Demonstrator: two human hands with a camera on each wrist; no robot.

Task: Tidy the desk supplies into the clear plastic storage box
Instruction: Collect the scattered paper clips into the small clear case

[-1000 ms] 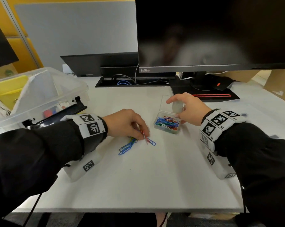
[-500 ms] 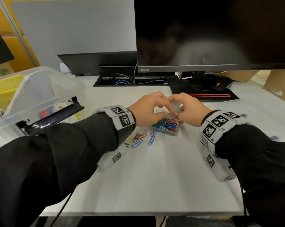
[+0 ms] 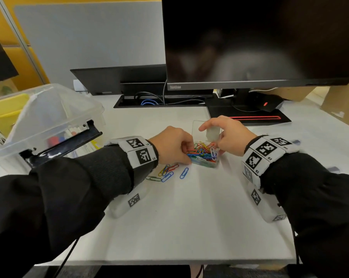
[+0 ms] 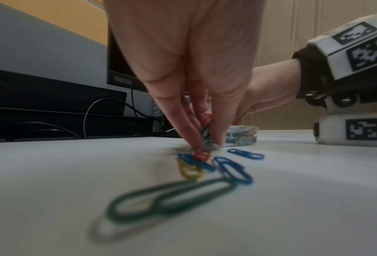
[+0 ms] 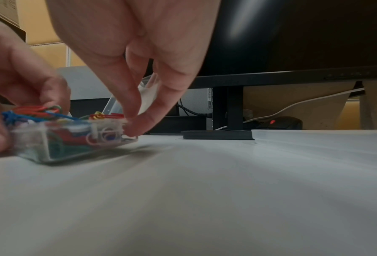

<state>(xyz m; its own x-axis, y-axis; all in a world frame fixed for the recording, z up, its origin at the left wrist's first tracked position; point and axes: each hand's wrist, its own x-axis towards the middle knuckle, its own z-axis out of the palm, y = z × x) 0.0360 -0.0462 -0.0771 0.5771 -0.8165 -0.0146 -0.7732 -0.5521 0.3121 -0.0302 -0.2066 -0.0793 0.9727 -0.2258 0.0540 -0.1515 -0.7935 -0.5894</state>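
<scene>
A small clear paper clip box (image 3: 205,160) full of coloured clips sits mid-desk with its lid up. My left hand (image 3: 186,155) is at the box's left edge; in the left wrist view, the left hand (image 4: 205,140) pinches a blue clip just above the desk. My right hand (image 3: 211,138) holds the box from the right, its fingertips (image 5: 137,128) touching the far end of the box (image 5: 73,138). Several loose paper clips (image 3: 166,173) lie on the desk just left of the box. The big clear storage box (image 3: 49,121) stands at far left.
A monitor (image 3: 249,41) and its stand base (image 3: 249,117) rise right behind the small box. A cable tray (image 3: 159,101) runs along the back. The storage box's black latch (image 3: 65,145) juts toward my left forearm. Bare white desk (image 3: 189,217) lies in front.
My left hand went from the loose clips up to the small box and now sits low at its left edge. My right hand has stayed on the box.
</scene>
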